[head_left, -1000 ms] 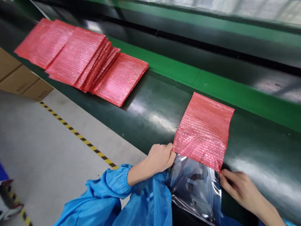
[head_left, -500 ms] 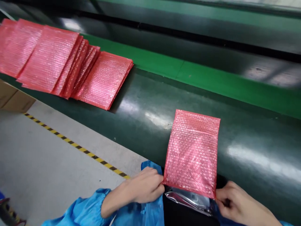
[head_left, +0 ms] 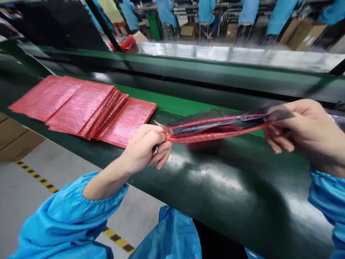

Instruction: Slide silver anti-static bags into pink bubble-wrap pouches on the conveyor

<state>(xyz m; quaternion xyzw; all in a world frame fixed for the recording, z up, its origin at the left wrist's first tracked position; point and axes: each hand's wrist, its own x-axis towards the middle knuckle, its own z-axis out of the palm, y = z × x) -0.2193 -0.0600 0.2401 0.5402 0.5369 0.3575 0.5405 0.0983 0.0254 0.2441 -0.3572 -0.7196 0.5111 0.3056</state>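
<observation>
A red bubble-wrap bag (head_left: 212, 136) hangs above the dark green bench, its mouth edge stretched between my two hands. My left hand (head_left: 147, 146) pinches the bag's left corner with thumb and forefinger. At the other end my right hand (head_left: 304, 126) grips the right corner, its thumb partly behind a clear dark plastic film. Inside the mouth shows a dark, shiny layer, which I cannot make out well. Left of my left hand lies a fanned row of red bubble-wrap bags (head_left: 83, 104), several overlapping on the bench.
The dark green bench (head_left: 172, 187) crosses the view, with a bright green strip behind it. Brown cartons (head_left: 16, 140) stand at the left on the grey floor near yellow-black tape (head_left: 37, 178). Across the line sit several people in blue coats (head_left: 206, 12).
Both hands have risen from the bench's front edge, lifting the bag, now seen nearly edge-on at its mouth. My view has tilted up, bringing in the far side of the room.
</observation>
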